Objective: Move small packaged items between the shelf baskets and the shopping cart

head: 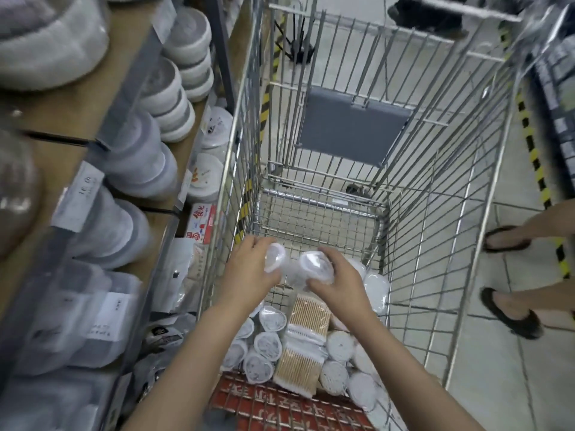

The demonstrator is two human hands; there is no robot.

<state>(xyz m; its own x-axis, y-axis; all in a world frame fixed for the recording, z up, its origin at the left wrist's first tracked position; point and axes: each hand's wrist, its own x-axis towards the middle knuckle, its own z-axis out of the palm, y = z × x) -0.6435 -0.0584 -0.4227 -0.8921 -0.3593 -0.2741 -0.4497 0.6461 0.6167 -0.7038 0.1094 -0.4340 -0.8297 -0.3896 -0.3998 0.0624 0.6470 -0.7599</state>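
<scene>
Both hands are inside the wire shopping cart (441, 213), above its near end. My left hand (249, 272) grips a clear plastic-wrapped roll of white cups (275, 258). My right hand (337, 283) grips a second such roll (315, 267) right beside it; the two rolls touch. Below the hands lie several more wrapped white rolls (267, 345) and flat packs of wooden sticks (306, 334) on the cart floor. More white packs (375, 289) lean against the cart's right wall.
Shelves on the left carry stacked white and grey lidded containers (174, 98) and bagged goods (93, 321). A red panel (280, 405) sits at the cart's near edge. Another person's feet in dark slippers (510, 312) stand on the tiled floor to the right.
</scene>
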